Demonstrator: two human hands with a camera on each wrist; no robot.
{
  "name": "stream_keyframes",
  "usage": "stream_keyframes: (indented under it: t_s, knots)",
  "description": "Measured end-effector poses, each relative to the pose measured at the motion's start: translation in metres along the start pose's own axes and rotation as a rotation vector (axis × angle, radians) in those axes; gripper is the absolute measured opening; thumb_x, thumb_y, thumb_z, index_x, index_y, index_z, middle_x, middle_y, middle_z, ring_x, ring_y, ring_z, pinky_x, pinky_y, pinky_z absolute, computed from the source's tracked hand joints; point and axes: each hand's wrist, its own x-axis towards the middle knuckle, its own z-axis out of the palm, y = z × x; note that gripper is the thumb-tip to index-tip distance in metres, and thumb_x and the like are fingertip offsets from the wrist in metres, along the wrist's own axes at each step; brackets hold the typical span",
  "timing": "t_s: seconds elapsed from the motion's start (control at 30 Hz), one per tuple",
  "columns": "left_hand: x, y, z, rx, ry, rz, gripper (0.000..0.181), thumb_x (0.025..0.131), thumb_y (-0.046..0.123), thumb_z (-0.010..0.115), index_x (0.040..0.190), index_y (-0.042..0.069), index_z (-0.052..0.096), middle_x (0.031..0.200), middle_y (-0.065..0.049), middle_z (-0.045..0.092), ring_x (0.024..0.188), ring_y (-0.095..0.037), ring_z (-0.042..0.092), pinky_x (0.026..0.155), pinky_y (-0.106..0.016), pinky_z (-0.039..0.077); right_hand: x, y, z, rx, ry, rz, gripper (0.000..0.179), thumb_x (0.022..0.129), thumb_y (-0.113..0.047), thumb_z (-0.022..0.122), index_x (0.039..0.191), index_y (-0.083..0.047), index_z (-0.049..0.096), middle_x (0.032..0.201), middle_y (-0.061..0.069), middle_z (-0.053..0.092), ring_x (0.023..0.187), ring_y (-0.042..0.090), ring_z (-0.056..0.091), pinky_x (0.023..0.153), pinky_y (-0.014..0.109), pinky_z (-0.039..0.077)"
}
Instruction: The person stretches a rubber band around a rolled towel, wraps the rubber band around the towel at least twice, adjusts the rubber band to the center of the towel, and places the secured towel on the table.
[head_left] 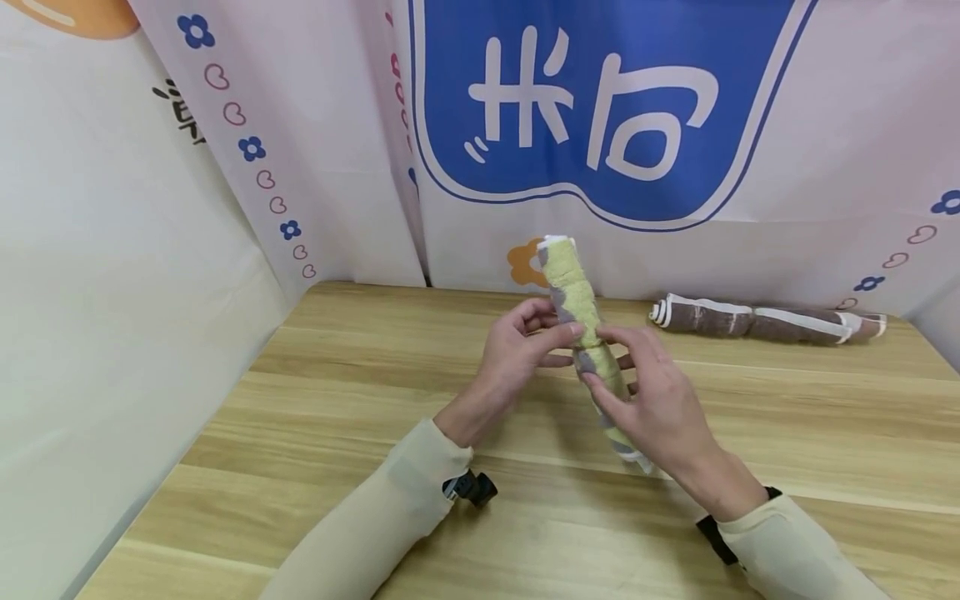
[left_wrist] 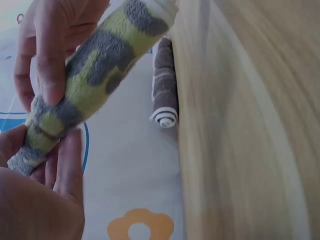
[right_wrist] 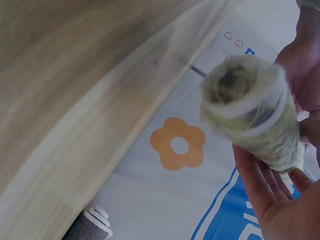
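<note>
A rolled towel [head_left: 572, 287], yellow-green with grey patches and white ends, is held at a slant over the table. My left hand [head_left: 513, 346] grips it near its middle, thumb on the near side and fingers behind. Just below, my right hand [head_left: 660, 408] holds the roll between thumb and fingers. A narrow crease rings the towel between the hands. In the left wrist view the grey patches on the roll [left_wrist: 100, 65] show clearly. The right wrist view looks into the hollow, slightly blurred end of the towel [right_wrist: 245, 95].
A second rolled towel [head_left: 787, 325], dark brown with white stripes, lies at the table's back right edge. The wooden table [head_left: 300, 467] meets a printed cloth backdrop [head_left: 480, 242] behind, and white cloth [head_left: 112, 292] hangs at the left.
</note>
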Motion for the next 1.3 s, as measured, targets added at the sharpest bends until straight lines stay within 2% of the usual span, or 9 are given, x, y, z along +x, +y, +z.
stream_keyframes:
  t_s: [0.2,0.47,0.63,0.73,0.8,0.93,1.07,1.3]
  knots:
    - [0.005,0.007,-0.011,0.013,0.015,0.045,0.038,0.095,0.011,0.079,0.129,-0.003,0.067,0.118,-0.016,0.072,0.099,-0.024,0.074,0.083,-0.040,0.063,0.003,0.007,-0.007,-0.067,-0.016,-0.035,0.061,0.079,0.006,0.088,0.132,0.000,0.059,0.121,0.018,0.066,0.085,0.029,0.074,0.064,0.039,0.062]
    - [0.011,0.016,-0.019,-0.032,0.037,0.081,0.045,0.094,0.004,0.078,0.135,-0.006,0.062,0.118,-0.017,0.069,0.099,-0.023,0.072,0.082,-0.038,0.063,0.004,0.014,-0.015,-0.051,-0.085,0.001,0.058,0.080,0.006,0.087,0.130,-0.003,0.059,0.120,0.014,0.068,0.089,0.029,0.074,0.069,0.042,0.063]
    - [0.014,0.019,-0.025,-0.022,0.016,0.090,0.050,0.093,0.001,0.078,0.139,-0.003,0.060,0.122,-0.017,0.068,0.102,-0.023,0.071,0.082,-0.038,0.063,0.004,0.017,-0.018,-0.033,-0.120,0.008,0.060,0.079,0.006,0.089,0.130,-0.005,0.060,0.120,0.012,0.069,0.091,0.028,0.074,0.070,0.041,0.063]
    - [0.016,0.023,-0.032,-0.003,-0.024,0.103,0.052,0.093,-0.003,0.078,0.142,0.000,0.059,0.125,-0.017,0.068,0.102,-0.024,0.070,0.083,-0.038,0.063,0.006,0.019,-0.020,-0.003,-0.150,0.033,0.059,0.080,0.005,0.089,0.131,-0.005,0.060,0.122,0.012,0.070,0.093,0.027,0.074,0.072,0.041,0.064]
    - [0.016,0.026,-0.037,0.042,-0.064,0.116,0.054,0.092,-0.005,0.078,0.143,0.001,0.059,0.125,-0.017,0.068,0.102,-0.024,0.069,0.083,-0.037,0.063,0.006,0.021,-0.022,0.024,-0.175,0.067,0.058,0.081,0.004,0.089,0.131,-0.005,0.061,0.122,0.012,0.071,0.095,0.028,0.074,0.074,0.041,0.064]
    - [0.016,0.030,-0.047,0.227,-0.145,0.177,0.053,0.090,-0.004,0.082,0.139,0.002,0.064,0.119,-0.014,0.066,0.098,-0.024,0.068,0.081,-0.031,0.062,0.008,0.024,-0.026,0.043,-0.199,0.144,0.052,0.083,0.004,0.087,0.128,-0.004,0.062,0.119,0.012,0.074,0.097,0.029,0.074,0.079,0.046,0.063]
    - [0.017,0.030,-0.053,0.383,-0.185,0.246,0.045,0.087,-0.001,0.085,0.129,0.003,0.069,0.112,-0.012,0.067,0.091,-0.023,0.065,0.073,-0.027,0.057,0.011,0.029,-0.033,0.031,-0.209,0.200,0.049,0.084,0.003,0.086,0.126,-0.003,0.061,0.116,0.013,0.074,0.099,0.030,0.072,0.084,0.052,0.061]
    - [0.017,0.029,-0.054,0.555,-0.218,0.271,0.032,0.086,0.004,0.088,0.113,0.005,0.071,0.110,-0.007,0.070,0.088,-0.026,0.063,0.070,-0.031,0.059,0.017,0.036,-0.046,-0.012,-0.224,0.194,0.045,0.086,-0.001,0.087,0.124,-0.006,0.064,0.114,0.009,0.075,0.101,0.031,0.072,0.085,0.054,0.058]
